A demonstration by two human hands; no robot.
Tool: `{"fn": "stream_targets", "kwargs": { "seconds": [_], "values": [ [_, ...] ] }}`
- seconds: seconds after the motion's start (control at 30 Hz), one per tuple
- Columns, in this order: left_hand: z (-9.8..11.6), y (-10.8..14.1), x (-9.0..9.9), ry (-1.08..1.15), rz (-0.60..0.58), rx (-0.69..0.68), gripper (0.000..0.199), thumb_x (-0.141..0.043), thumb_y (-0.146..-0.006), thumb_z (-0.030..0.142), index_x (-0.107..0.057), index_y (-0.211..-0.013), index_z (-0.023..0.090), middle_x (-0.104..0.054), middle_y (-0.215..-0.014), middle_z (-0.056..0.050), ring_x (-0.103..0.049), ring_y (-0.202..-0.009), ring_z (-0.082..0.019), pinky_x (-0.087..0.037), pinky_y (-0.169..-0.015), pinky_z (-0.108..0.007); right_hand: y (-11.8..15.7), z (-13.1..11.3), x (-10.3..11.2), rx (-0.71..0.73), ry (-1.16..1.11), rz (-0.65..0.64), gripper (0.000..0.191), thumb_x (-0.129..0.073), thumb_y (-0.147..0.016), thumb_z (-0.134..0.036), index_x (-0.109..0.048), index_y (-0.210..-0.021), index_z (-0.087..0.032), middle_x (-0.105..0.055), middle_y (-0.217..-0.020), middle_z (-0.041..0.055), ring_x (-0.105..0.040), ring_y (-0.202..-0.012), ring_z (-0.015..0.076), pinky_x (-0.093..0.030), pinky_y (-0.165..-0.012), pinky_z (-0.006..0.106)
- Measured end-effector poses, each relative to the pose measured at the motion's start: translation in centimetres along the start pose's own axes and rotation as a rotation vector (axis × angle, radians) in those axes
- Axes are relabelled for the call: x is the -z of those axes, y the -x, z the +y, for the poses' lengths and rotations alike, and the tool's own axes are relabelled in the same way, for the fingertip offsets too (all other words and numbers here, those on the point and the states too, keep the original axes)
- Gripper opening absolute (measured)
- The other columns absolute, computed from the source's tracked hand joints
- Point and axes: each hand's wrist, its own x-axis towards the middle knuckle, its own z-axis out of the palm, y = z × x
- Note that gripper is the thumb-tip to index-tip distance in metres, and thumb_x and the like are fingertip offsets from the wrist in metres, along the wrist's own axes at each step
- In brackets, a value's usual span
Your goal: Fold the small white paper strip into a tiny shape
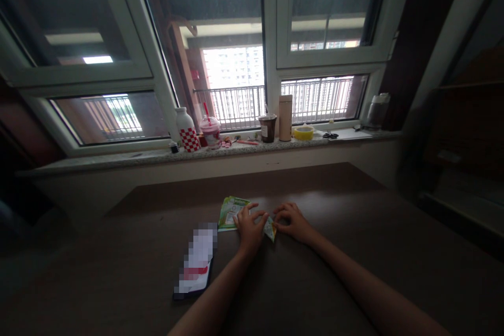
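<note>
Right now I have the small printed folded paper (270,229) just below the frame's centre, its long axis slanting down-right between my left hand (250,227) and right hand (294,223), both pinching its edges.

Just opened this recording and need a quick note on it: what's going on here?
A person at a brown table has both hands on or at a small, pointed, patterned piece. The right hand pinches its right edge; the left hand has its fingertips at the upper left, though their grip is unclear. Green printed sheets lie by the left hand, and a phone with a pixelated screen lies nearer the person.
</note>
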Motion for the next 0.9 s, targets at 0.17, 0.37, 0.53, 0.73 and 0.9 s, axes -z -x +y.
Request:
{"fn": "stream_targets", "kwargs": {
  "seconds": [0.17, 0.37, 0.53, 0.73, 0.9],
  "values": [
    [0.15, 0.01, 0.12, 0.007, 0.017, -0.004, 0.011, -0.067, -0.081, 0.032, -0.076, -0.084, 0.029, -0.061, -0.123, -0.002, -0.046, -0.122, -0.026, -0.018, -0.113, -0.053, 0.03, -0.03, 0.09, -0.012, -0.002, -0.014, 0.003, -0.071, -0.078, -0.027, -0.070, -0.078, -0.024, -0.064, -0.109, 0.0033, -0.046, -0.113, 0.0219, -0.033, -0.102, 0.038],
    [0.23, 0.11, 0.10, -0.012, 0.026, -0.011, 0.009, -0.068, -0.080, 0.034, -0.076, -0.081, 0.031, -0.061, -0.122, -0.001, -0.046, -0.122, -0.026, -0.019, -0.113, -0.053, 0.19, 0.10, 0.01, 0.010, 0.039, -0.017, 0.004, -0.065, -0.082, -0.025, -0.069, -0.081, -0.023, -0.063, -0.114, 0.0032, -0.043, -0.116, 0.0223, -0.031, -0.103, 0.039],
    [0.24, 0.07, 0.07, -0.030, 0.010, 0.007, 0.014, -0.068, -0.080, 0.037, -0.076, -0.092, 0.035, -0.061, -0.122, -0.001, -0.047, -0.120, -0.025, -0.023, -0.111, -0.051, 0.20, 0.40, -0.02, -0.066, 0.133, 0.077, 0.006, -0.061, -0.084, -0.021, -0.067, -0.082, -0.021, -0.063, -0.110, 0.0053, -0.044, -0.112, 0.0220, -0.034, -0.100, 0.037],
    [0.15, 0.05, 0.11, -0.082, -0.027, -0.007, 0.014, -0.067, -0.081, 0.033, -0.076, -0.091, 0.034, -0.062, -0.121, -0.002, -0.047, -0.121, -0.026, -0.021, -0.111, -0.051, 0.17, 0.30, 0.16, -0.203, 0.207, 0.128, 0.010, -0.058, -0.086, -0.021, -0.067, -0.083, -0.021, -0.063, -0.111, 0.0057, -0.044, -0.112, 0.0237, -0.033, -0.099, 0.037],
    [0.11, 0.22, 0.12, -0.126, -0.096, 0.009, 0.014, -0.071, -0.076, 0.029, -0.077, -0.086, 0.035, -0.061, -0.122, 0.000, -0.043, -0.124, -0.027, -0.012, -0.114, -0.055, 0.05, 0.31, 0.08, -0.236, 0.226, 0.091, 0.011, -0.057, -0.086, -0.022, -0.068, -0.085, -0.021, -0.063, -0.111, 0.0050, -0.044, -0.113, 0.0234, -0.032, -0.099, 0.035]
  ]
}}
